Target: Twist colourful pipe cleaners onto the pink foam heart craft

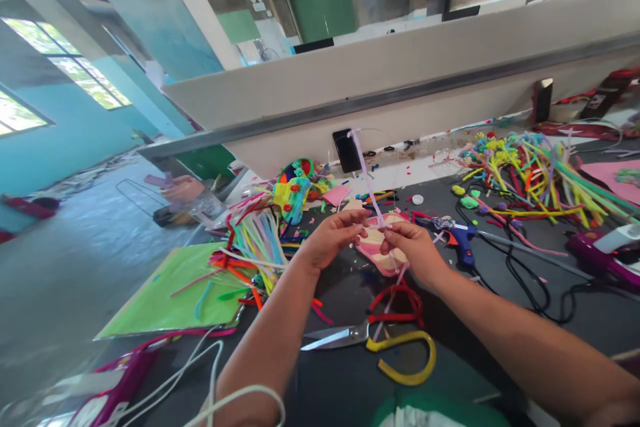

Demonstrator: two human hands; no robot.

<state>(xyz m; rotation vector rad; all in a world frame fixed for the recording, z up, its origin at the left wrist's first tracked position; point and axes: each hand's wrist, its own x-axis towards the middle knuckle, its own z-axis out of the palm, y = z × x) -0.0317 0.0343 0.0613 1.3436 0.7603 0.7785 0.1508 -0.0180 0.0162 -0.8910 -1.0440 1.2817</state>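
A lilac pipe cleaner point(369, 177) rises from between my hands, its top bent over near the phone. My right hand point(417, 253) pinches it low down, and a thin lilac tail hangs below these fingers. Close by on the left, my left hand point(335, 235) has its thumb and forefinger closed at a short sideways piece of the same pipe cleaner; its fingertips are partly hidden. Under both hands lies a pink and cream fuzzy piece point(373, 250). Nearer to me are large scissors point(350, 335) with one red and one yellow handle, blades spread a little.
Pipe cleaners in many colours lie in a left bundle point(260, 240) and a right heap point(530, 173). A blue glue gun point(465, 243) with black cord rests at right. Left are a green sheet point(170, 287) and white cables point(215, 360). A phone point(346, 151) leans against the partition point(300, 140).
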